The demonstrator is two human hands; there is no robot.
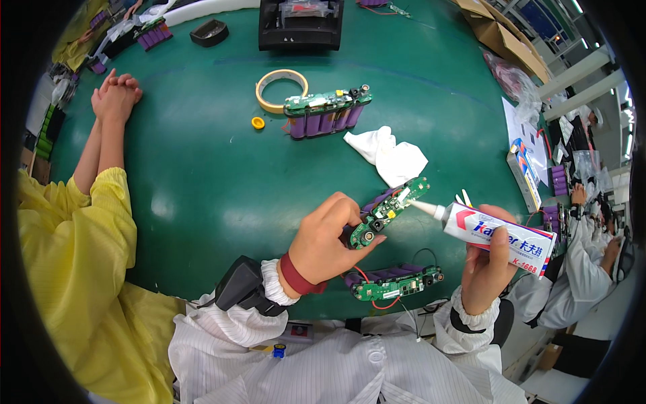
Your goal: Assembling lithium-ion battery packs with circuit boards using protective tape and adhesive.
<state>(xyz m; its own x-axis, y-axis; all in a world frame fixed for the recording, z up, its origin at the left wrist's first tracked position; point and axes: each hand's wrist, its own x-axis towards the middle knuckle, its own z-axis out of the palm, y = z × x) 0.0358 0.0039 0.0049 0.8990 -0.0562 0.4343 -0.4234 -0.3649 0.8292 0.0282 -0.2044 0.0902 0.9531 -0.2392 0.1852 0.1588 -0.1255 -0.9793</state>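
Green circuit board and purple cells form the battery pack [385, 210], which is pinched at its near end by the left hand [330, 239] and tilted up off the tabletop [202, 168], so that its board faces the nozzle. A white adhesive tube [501, 237] is gripped in the closed right hand [488, 266], its tip touching the far end of the held pack. Just below that pack, a 2nd pack [393, 281] lies flat. Beyond it lie a white cloth [390, 156], a 3rd pack [326, 111] and a tape roll [281, 90]. Far left of it, another person's clasped hands [116, 94] rest.
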